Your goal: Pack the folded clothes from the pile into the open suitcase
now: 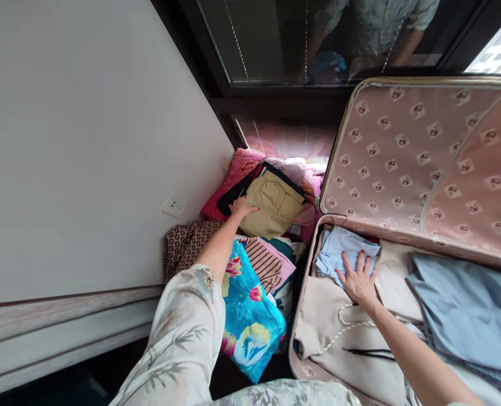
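Pale wall (85, 141); right hand (360, 282) splayed on blue cloth (338, 242); left hand (240, 208) at khaki garment (276, 204), grip unclear.

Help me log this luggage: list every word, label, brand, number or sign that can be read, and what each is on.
No text can be read.
Suitcase lining: repeated badges, too small and blurred for any lettering.
Brown patterned cloth: small letter-like shapes, unclear whether letters.
Tan garment and light-blue garment: none visible.
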Demonstrator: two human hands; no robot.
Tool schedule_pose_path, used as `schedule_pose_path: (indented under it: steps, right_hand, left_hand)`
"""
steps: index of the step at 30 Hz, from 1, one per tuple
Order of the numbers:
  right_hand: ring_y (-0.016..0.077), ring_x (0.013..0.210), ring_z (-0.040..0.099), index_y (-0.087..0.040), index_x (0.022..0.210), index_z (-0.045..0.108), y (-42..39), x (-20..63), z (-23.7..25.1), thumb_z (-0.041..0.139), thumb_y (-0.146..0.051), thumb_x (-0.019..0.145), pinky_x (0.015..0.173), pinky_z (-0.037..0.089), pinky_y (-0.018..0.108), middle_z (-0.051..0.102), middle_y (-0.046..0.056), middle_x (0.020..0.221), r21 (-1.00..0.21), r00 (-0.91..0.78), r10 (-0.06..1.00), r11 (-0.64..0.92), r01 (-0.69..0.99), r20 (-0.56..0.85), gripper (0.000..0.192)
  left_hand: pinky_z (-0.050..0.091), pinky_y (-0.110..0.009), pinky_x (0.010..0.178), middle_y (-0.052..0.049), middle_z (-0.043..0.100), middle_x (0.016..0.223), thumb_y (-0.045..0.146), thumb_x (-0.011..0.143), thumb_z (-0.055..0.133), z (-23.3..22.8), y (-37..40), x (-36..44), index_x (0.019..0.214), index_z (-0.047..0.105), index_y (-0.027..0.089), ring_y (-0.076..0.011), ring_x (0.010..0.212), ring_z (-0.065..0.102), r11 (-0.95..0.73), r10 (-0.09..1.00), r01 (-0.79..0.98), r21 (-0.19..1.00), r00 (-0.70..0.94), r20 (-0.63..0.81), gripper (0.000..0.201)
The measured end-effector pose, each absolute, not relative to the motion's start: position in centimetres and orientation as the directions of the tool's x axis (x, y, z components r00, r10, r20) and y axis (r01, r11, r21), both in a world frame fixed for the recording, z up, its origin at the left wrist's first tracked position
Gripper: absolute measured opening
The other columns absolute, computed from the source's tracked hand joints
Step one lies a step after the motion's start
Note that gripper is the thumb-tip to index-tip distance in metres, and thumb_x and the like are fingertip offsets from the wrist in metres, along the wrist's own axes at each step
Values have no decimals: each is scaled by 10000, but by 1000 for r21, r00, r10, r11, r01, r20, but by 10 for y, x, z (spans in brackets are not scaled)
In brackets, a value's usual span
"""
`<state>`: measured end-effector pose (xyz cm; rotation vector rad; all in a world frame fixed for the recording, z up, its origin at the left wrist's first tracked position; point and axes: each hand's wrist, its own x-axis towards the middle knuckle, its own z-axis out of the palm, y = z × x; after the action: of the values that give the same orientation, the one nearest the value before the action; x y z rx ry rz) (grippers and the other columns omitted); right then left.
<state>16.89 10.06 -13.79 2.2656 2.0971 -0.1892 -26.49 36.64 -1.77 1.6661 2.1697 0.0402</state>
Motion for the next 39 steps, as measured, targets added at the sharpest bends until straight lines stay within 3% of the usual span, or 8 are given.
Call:
schedule_pose_path:
  steps: [8, 13, 18, 23, 29, 32, 35, 39]
  right_hand:
    - [486, 1560, 123, -329, 1645, 307, 101, 167, -136, 371, -594, 1006, 1140, 237, 731, 53, 187, 1742, -57, 85, 989, -92, 994, -124, 695]
    - [481, 1556, 135, -346, 1644, 304, 103, 166, -133, 383, -595, 1007, 1143, 221, 731, 50, 181, 1744, -68, 84, 985, -95, 993, -149, 688]
    - [485, 1553, 133, -334, 1633, 339, 103, 166, -136, 395, -585, 1006, 1149, 220, 720, 61, 177, 1745, -118, 85, 989, -100, 988, -125, 678]
    - [486, 1552, 134, -322, 1616, 388, 103, 165, -133, 409, -582, 1004, 1146, 236, 719, 85, 183, 1740, -168, 88, 987, -111, 980, -135, 665]
    - [500, 1553, 113, -305, 1619, 389, 103, 164, -120, 463, -576, 990, 1151, 232, 716, 101, 194, 1734, -220, 76, 988, -105, 970, -134, 689]
    - [495, 1558, 101, -296, 1630, 368, 105, 165, -121, 471, -582, 988, 1167, 206, 705, 101, 192, 1735, -229, 79, 985, -113, 967, -154, 710]
    - [489, 1562, 87, -299, 1642, 337, 106, 165, -123, 463, -595, 989, 1172, 193, 703, 88, 175, 1742, -230, 88, 979, -130, 965, -185, 727]
    - [481, 1569, 60, -321, 1650, 307, 108, 166, -124, 432, -619, 992, 1189, 163, 698, 27, 148, 1753, -228, 78, 967, -135, 964, -243, 732]
  left_hand:
    - [486, -358, 1035, -185, 694, 1329, 362, 780, 857, -1, 359, -238, 1392, 613, 148, -333, 1252, 651, 64, 944, 942, 329, 50, -327, 693]
    - [479, -411, 1045, -189, 587, 1447, 274, 781, 845, 9, 339, -222, 1502, 482, 223, -366, 1307, 599, 118, 969, 957, 264, -54, -241, 809]
    - [422, -577, 1089, -176, 239, 1687, 342, 722, 898, 18, 318, -208, 1451, 551, 286, -486, 1493, 306, 170, 961, 985, 26, -160, -226, 808]
    - [116, -619, 1252, -109, 99, 1750, 217, 858, 753, 21, 314, -185, 1458, 565, 258, -403, 1601, -39, -216, 974, 974, -69, 210, -81, 630]
    - [423, -443, 1132, -216, 438, 1572, 262, 807, 828, 4, 327, -162, 1550, 408, 203, -357, 1368, 537, -108, 952, 988, 107, 134, -277, 856]
    - [475, -440, 1068, -263, 549, 1459, 316, 800, 839, -3, 329, -155, 1597, 312, 131, -372, 1288, 607, 106, 949, 988, 111, -68, -307, 973]
    - [485, -412, 1050, -230, 650, 1362, 287, 828, 777, 4, 326, -152, 1458, 538, 92, -357, 1275, 624, 192, 910, 976, 99, -140, -391, 701]
    - [508, -352, 993, -156, 725, 1281, 269, 822, 716, 38, 321, -153, 1261, 732, 195, -335, 1240, 658, 118, 935, 991, 55, -93, -343, 445]
